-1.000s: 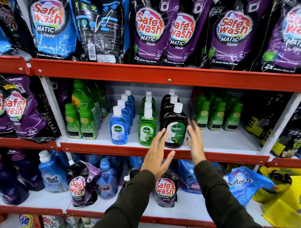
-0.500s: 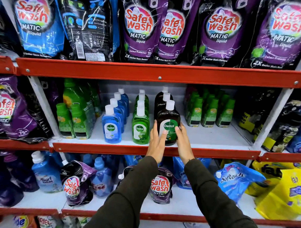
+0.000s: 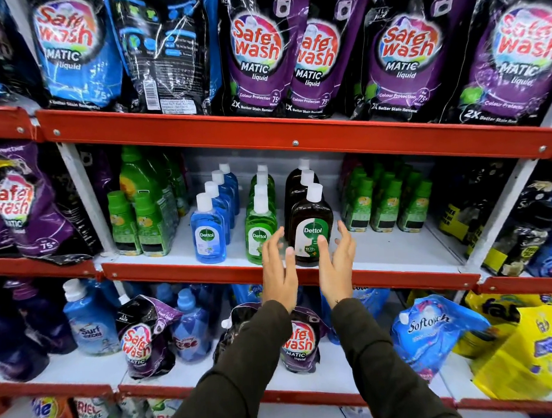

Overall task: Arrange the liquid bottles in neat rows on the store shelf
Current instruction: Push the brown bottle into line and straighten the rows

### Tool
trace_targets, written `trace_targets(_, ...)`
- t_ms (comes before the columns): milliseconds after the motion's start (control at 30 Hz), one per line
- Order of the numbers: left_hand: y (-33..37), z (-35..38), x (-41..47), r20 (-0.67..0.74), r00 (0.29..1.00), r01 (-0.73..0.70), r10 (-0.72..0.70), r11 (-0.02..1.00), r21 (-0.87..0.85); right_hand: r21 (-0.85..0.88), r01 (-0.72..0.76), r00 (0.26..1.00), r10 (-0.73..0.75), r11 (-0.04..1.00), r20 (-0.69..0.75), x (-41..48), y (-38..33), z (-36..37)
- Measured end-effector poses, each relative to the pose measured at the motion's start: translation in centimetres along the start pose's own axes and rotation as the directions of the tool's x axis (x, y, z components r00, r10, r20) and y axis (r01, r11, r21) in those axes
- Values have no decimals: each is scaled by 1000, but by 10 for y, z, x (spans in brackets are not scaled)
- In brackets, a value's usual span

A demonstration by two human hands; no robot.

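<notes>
The brown Dettol bottle (image 3: 310, 226) is standing upright at the front edge of the white middle shelf (image 3: 395, 251), heading a single-file row of brown bottles running toward the back. The left hand (image 3: 278, 268) is hovering in front of the bottle's lower left side, palm turned inward and fingers spread; its fingertips are blurred, and contact with the bottle cannot be confirmed. The right hand (image 3: 336, 266) is hovering at the bottle's lower right, fingers loosely curled and spread, with its thumb overlapping the lower edge of the label. Both hands are unclenched and gripping nothing, and the bottle is sitting between them, slightly beyond the palms. Immediately to the bottle's left, a row of green Dettol bottles (image 3: 259, 228) is standing upright, and further left a row of blue Dettol bottles (image 3: 208, 234) is doing likewise. Green-capped bottles (image 3: 387, 205) are standing in a group to the right, well apart from the hands. Purple Safewash pouches (image 3: 256, 53) are filling the shelf above. Both dark sleeves (image 3: 242, 366) are reaching up from the lower edge of the view.
</notes>
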State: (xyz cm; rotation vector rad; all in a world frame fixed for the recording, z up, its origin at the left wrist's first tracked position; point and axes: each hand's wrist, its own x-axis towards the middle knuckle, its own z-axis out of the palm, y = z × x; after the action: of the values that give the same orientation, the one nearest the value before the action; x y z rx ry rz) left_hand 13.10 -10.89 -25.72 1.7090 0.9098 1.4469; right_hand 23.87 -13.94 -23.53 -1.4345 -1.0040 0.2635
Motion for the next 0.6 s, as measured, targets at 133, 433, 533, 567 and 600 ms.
trace_targets(133, -4, -19, 8, -231, 966, -107, 116, 993, 50, 19, 163, 986, -162, 986, -22, -12, -16, 14)
trace_targets(433, -6, -60, 45, 49, 973, 232, -228, 962, -145, 134, -236, 896, 162, 962, 414, -25, -45, 64)
trace_targets(533, -10, -66, 45, 89, 969, 243, -229, 951, -194, 132, -270, 884, 191, 954, 426, -24, -43, 70)
trace_targets(567, -10, -68, 45, 86, 970, 239, -226, 949, -206, 128, -278, 882, 200, 952, 427, -22, -42, 71)
trace_targets(600, -9, -69, 44, 83, 971, 237, -224, 947, -217, 131, -281, 879, 200, 951, 433, -21, -43, 71)
